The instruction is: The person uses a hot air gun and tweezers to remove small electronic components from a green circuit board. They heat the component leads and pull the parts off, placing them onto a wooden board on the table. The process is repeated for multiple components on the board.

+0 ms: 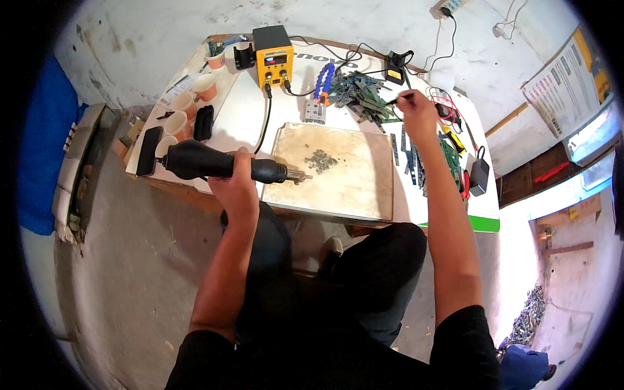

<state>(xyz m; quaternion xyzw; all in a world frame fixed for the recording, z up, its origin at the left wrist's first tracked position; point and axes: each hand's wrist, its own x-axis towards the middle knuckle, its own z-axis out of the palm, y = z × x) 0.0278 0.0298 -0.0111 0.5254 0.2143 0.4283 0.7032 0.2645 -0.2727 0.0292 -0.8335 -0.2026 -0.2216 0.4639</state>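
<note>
My left hand (235,185) is wrapped round the black handle of a hot air gun (195,160). Its metal nozzle points right, low over the near left part of a worn, tan board (364,175). A small cluster of grey chips (320,160) lies on that board, just past the nozzle. Out at the far right, my right hand (416,109) is closed on a thin dark tool, mostly hidden by the fingers. It is beside a heap of narrow green circuit board strips (364,94).
A yellow and black soldering station (273,57) stands at the back, with cables trailing. Paper cups (205,87) and a phone (149,151) line the left edge. More strips (416,162), a black adapter (479,173) and a multimeter-like yellow item (454,139) lie right. A blue flexible hose (323,79) stands behind the board.
</note>
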